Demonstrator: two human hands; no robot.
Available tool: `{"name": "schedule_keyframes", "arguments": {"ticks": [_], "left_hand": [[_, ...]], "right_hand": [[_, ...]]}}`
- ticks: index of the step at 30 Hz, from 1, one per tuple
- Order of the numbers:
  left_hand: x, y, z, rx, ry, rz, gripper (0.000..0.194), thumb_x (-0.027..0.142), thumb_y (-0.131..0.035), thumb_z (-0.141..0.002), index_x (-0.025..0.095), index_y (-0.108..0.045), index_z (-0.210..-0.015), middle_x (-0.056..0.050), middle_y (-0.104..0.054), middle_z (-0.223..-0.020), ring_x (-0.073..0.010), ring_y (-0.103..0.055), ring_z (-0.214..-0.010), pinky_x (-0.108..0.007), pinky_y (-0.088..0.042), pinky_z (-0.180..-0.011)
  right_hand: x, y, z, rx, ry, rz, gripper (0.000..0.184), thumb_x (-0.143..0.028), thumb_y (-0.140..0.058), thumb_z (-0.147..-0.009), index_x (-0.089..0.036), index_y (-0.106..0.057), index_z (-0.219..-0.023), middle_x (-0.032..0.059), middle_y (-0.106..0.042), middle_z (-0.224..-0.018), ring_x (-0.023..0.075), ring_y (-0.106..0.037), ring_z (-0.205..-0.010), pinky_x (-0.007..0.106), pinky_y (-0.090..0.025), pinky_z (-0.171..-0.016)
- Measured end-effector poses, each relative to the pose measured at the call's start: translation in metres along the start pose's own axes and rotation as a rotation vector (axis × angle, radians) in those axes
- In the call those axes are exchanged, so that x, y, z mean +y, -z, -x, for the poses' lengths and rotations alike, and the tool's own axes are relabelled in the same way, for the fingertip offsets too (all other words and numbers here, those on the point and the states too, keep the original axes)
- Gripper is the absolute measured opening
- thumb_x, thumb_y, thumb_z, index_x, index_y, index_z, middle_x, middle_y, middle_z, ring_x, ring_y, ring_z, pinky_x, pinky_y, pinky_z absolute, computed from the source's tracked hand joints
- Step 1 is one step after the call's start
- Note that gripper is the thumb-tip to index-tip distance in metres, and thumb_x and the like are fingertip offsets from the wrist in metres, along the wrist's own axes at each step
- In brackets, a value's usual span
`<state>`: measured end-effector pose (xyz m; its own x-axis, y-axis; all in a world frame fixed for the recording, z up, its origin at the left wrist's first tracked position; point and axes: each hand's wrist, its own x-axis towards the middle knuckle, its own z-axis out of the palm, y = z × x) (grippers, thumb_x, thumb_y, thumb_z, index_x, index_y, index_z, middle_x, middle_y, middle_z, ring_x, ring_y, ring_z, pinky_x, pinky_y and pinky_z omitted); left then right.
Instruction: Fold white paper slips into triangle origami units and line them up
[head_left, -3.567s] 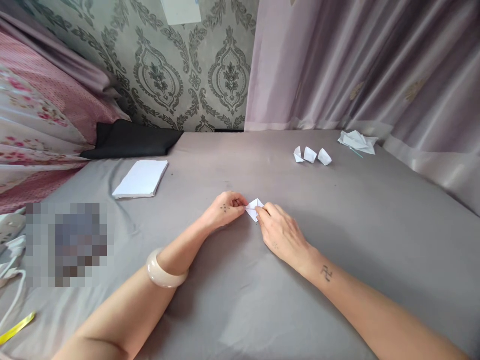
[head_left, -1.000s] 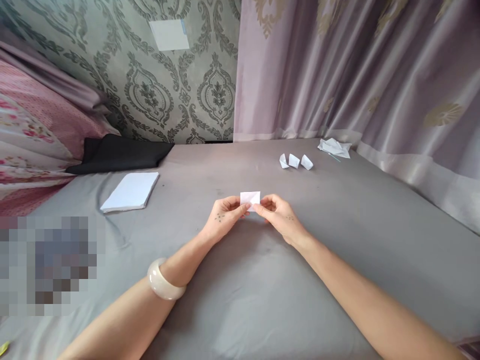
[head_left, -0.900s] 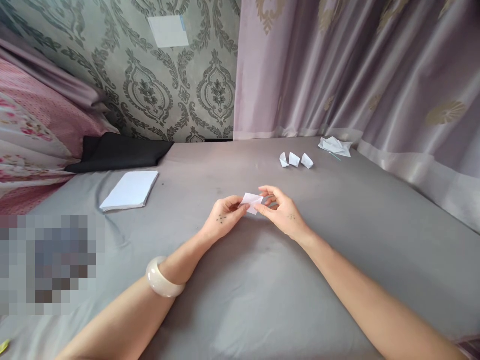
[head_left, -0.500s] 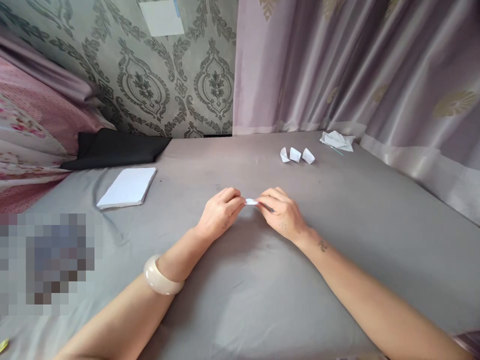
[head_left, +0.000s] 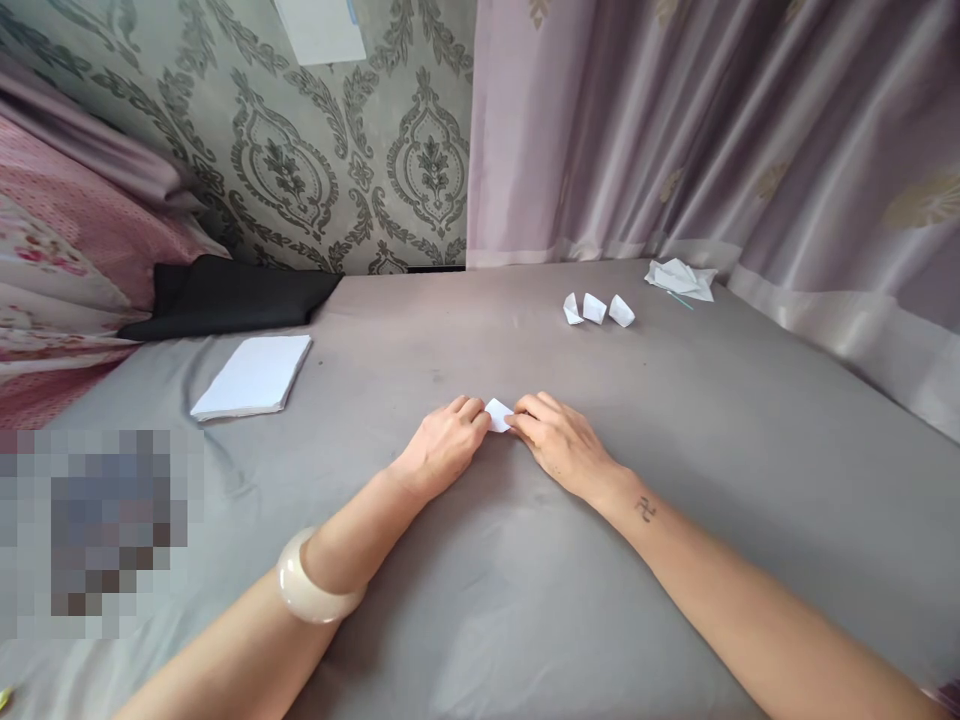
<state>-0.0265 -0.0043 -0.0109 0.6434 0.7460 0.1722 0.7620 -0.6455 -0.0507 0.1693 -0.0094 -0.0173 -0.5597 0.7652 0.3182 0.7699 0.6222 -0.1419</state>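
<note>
Head view: small folded paper [head_left: 498, 415] sits between my hands, mid-bed; can't tell if it touches the grey sheet [head_left: 465, 620]. My left hand [head_left: 442, 445], fingers curled, pinches its left side; my right hand [head_left: 562, 440] pinches its right edge. Bangle [head_left: 315, 590] on my left forearm. Farther off, right: three folded pieces [head_left: 595, 309] in a row, then scraps [head_left: 679, 277] near the curtain [head_left: 570, 130], thin stick [head_left: 680, 300] just beside. Left: white stack [head_left: 251, 375], black cloth [head_left: 240, 300] behind it. Patterned wall [head_left: 360, 170] at back.
</note>
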Motion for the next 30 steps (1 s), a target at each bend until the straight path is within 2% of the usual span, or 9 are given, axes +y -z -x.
{"name": "schedule_keyframes", "arguments": {"ticks": [3,7,10,15,20,24,30], "left_hand": [[0.000,0.001,0.002,-0.007,0.131,0.186,0.025,0.012,-0.036,-0.092,0.017,-0.060,-0.094,-0.008,-0.060,-0.098,-0.0186,-0.056,-0.088,-0.028,-0.046,-0.069],[-0.003,0.003,0.002,0.001,0.317,0.461,0.020,0.021,-0.042,-0.090,0.019,-0.061,-0.083,-0.006,-0.060,-0.092,-0.0177,-0.058,-0.083,-0.028,-0.046,-0.069],[-0.005,0.004,0.001,0.010,0.383,0.577,0.018,0.024,-0.047,-0.086,0.020,-0.062,-0.078,-0.005,-0.061,-0.088,-0.0171,-0.058,-0.078,-0.027,-0.045,-0.066],[-0.002,0.007,0.000,-0.001,0.477,0.611,0.022,0.030,-0.049,-0.086,0.020,-0.065,-0.073,-0.004,-0.063,-0.086,-0.0170,-0.058,-0.074,-0.027,-0.042,-0.064],[0.002,0.012,-0.002,0.003,0.582,0.725,0.015,0.028,-0.054,-0.082,0.021,-0.066,-0.075,-0.001,-0.064,-0.081,-0.0146,-0.057,-0.070,-0.025,-0.041,-0.063],[0.003,0.013,-0.003,-0.010,0.584,0.694,0.022,0.032,-0.053,-0.084,0.020,-0.066,-0.070,-0.002,-0.063,-0.081,-0.0150,-0.056,-0.068,-0.026,-0.040,-0.062],[0.002,0.008,-0.002,-0.036,0.596,0.631,0.024,0.032,-0.048,-0.087,0.019,-0.065,-0.076,-0.005,-0.062,-0.084,-0.0174,-0.057,-0.073,-0.028,-0.043,-0.066]], "right_hand": [[0.002,0.001,0.002,-0.011,-0.094,-0.137,0.022,-0.025,-0.047,-0.095,-0.021,-0.069,-0.096,0.0051,-0.063,-0.095,0.0173,-0.054,-0.086,0.029,-0.040,-0.068],[0.007,0.000,-0.001,-0.002,-0.279,-0.386,0.020,-0.033,-0.052,-0.092,-0.024,-0.070,-0.088,0.0021,-0.064,-0.095,0.0151,-0.059,-0.084,0.027,-0.042,-0.069],[0.009,0.000,-0.004,-0.007,-0.378,-0.511,0.021,-0.036,-0.055,-0.089,-0.025,-0.070,-0.080,0.0005,-0.064,-0.094,0.0139,-0.059,-0.077,0.027,-0.042,-0.067],[0.011,0.001,-0.008,-0.015,-0.421,-0.588,0.023,-0.039,-0.055,-0.087,-0.024,-0.070,-0.078,0.0014,-0.062,-0.095,0.0132,-0.056,-0.072,0.028,-0.042,-0.067],[0.013,-0.001,-0.011,-0.035,-0.437,-0.589,0.022,-0.038,-0.056,-0.087,-0.024,-0.070,-0.079,0.0013,-0.061,-0.096,0.0116,-0.053,-0.068,0.028,-0.042,-0.066],[0.013,-0.001,-0.011,-0.038,-0.440,-0.580,0.021,-0.038,-0.056,-0.087,-0.023,-0.069,-0.078,0.0009,-0.060,-0.096,0.0118,-0.054,-0.070,0.028,-0.042,-0.068],[0.011,-0.001,-0.013,-0.052,-0.451,-0.553,0.022,-0.036,-0.055,-0.087,-0.023,-0.068,-0.076,0.0011,-0.059,-0.096,0.0116,-0.055,-0.071,0.028,-0.042,-0.068]]}}
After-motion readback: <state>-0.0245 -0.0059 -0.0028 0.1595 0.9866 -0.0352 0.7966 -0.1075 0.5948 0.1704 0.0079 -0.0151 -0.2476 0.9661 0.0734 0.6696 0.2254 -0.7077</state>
